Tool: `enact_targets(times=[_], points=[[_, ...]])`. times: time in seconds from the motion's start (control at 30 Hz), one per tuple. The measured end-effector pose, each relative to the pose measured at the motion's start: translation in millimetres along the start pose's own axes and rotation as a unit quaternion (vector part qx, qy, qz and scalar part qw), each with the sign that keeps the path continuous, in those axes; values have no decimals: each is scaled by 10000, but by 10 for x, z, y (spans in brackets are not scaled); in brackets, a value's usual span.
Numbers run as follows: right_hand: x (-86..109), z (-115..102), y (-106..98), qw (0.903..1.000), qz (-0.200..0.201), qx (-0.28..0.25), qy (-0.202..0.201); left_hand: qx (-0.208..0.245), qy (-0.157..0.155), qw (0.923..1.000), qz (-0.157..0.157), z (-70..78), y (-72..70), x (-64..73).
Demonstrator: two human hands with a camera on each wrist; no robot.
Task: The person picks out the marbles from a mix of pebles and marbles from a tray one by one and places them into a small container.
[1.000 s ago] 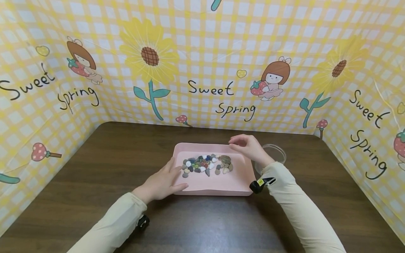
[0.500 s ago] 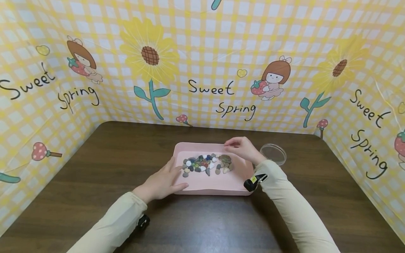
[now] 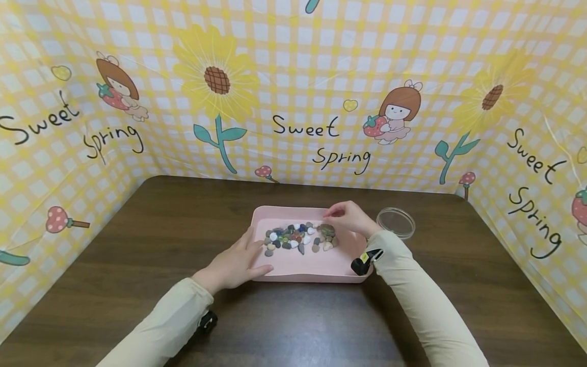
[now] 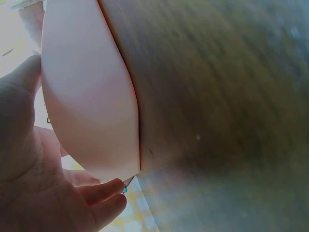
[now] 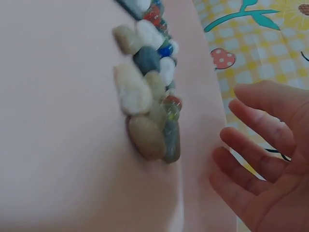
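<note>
A shallow pink tray (image 3: pixel 312 267) holds a loose cluster of pebbles (image 3: pixel 286 239), grey, white and tan, with some shiny coloured glass pieces (image 5: pixel 166 50) among them. My left hand (image 3: pixel 234 262) rests on the tray's left rim, fingers spread and thumb over the front left corner. In the left wrist view, its fingers lie along the outside of the tray wall (image 4: pixel 91 96). My right hand (image 3: pixel 353 218) hovers at the back right of the tray, beside a large brown pebble (image 3: pixel 326 230). From the right wrist view its fingers are loosely bent, and nothing shows between them.
Behind the right hand, a clear round dish (image 3: pixel 396 223) sits on the dark wooden table (image 3: pixel 192 214). A yellow checked cloth (image 3: pixel 298 76) printed with sunflowers stands up around the table's back and sides.
My right hand has moved left and slightly nearer, coming in over the back right of the tray and uncovering more of the clear dish. The left hand stays in place.
</note>
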State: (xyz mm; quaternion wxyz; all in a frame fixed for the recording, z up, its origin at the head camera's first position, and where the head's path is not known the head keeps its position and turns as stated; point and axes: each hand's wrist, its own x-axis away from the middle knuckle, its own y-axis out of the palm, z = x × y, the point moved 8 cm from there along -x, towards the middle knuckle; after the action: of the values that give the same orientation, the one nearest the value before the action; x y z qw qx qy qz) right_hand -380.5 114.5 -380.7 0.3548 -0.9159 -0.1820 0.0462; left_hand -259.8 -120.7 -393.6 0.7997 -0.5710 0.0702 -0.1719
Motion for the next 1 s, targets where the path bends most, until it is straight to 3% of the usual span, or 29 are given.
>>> enact_targets(times=[0.43, 1.0], points=[[-22, 106, 149, 9994, -358, 35, 1, -15, 46, 10000, 9, -19, 32, -7], [-23, 101, 185, 9952, -158, 887, -372, 29, 44, 10000, 40, -13, 21, -4]])
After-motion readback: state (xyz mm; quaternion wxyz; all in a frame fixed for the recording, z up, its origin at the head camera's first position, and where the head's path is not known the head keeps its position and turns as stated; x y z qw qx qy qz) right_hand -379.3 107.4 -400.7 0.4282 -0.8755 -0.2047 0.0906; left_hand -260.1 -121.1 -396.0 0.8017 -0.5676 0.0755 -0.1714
